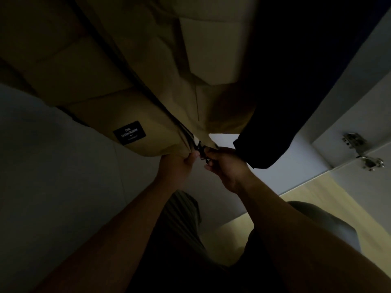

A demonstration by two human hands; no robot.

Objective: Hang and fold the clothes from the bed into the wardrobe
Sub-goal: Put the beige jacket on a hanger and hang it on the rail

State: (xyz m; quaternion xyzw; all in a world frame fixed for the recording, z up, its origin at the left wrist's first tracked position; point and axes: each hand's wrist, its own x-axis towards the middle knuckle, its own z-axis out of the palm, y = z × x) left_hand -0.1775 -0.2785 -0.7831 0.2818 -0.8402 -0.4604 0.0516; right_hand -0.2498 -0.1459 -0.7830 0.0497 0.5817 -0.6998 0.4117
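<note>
Zipper (189, 137) of the tan jacket (152, 60) runs from upper left down to frame centre, where left hand (179, 166) grips the hem (169, 153) and right hand (224, 169) pinches the slider (201, 150), close together.

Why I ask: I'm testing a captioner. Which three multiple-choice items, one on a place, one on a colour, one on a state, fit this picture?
1. Where is the black label? A. on the jacket, left of the zipper, near the hem; B. on the wardrobe door; C. on the floor.
2. Jacket colour? A. red; B. tan; C. white.
3. The hands? A. hang free; B. hold a hanger; C. pinch at the zipper's foot.
Key: 1 A, it sits on the left panel; 2 B, tan even in dim light; 3 C, left hand and right hand curl fingers there.
</note>
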